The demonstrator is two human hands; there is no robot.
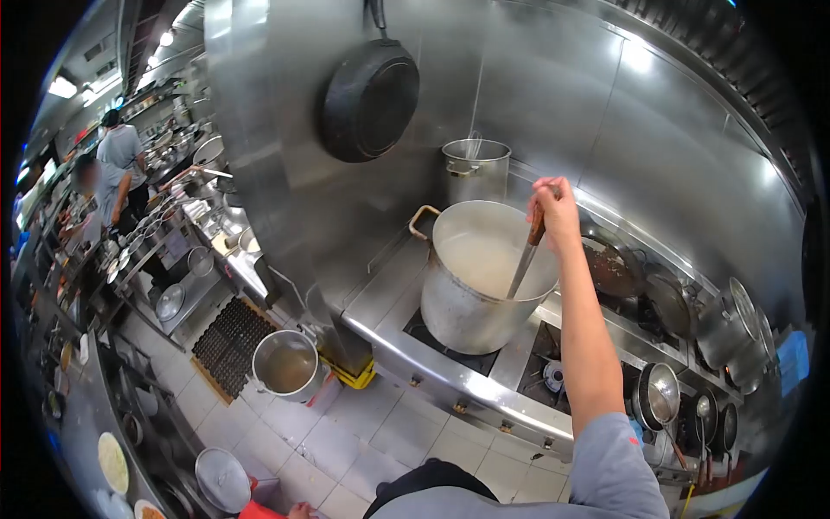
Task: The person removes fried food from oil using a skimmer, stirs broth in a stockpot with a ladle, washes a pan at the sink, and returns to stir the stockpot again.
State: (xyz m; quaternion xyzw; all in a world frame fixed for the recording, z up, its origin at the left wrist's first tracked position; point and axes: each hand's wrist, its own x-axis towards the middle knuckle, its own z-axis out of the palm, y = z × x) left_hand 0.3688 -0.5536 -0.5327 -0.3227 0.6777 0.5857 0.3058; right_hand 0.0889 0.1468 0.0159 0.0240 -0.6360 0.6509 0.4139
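My right hand (555,210) is raised over a large metal stockpot (467,303) on the stove. Its fingers are wrapped round the brown wooden handle of a long metal-shafted utensil (523,268), which slants down into the pot. The utensil's lower end is hidden in the pale, cloudy liquid (484,258), so its kind cannot be told. A cloth-wrapped or tan-coloured loop handle (422,222) sticks out at the pot's left side. My left hand is out of view.
Behind the stockpot stands a smaller pot (477,173) with a whisk in it. A black frying pan (372,99) hangs on the wall. Pans (661,394) line the right. A bucket of brownish liquid (288,368) is on the floor. A red-sleeved person's hand (301,511) shows below; others work far left.
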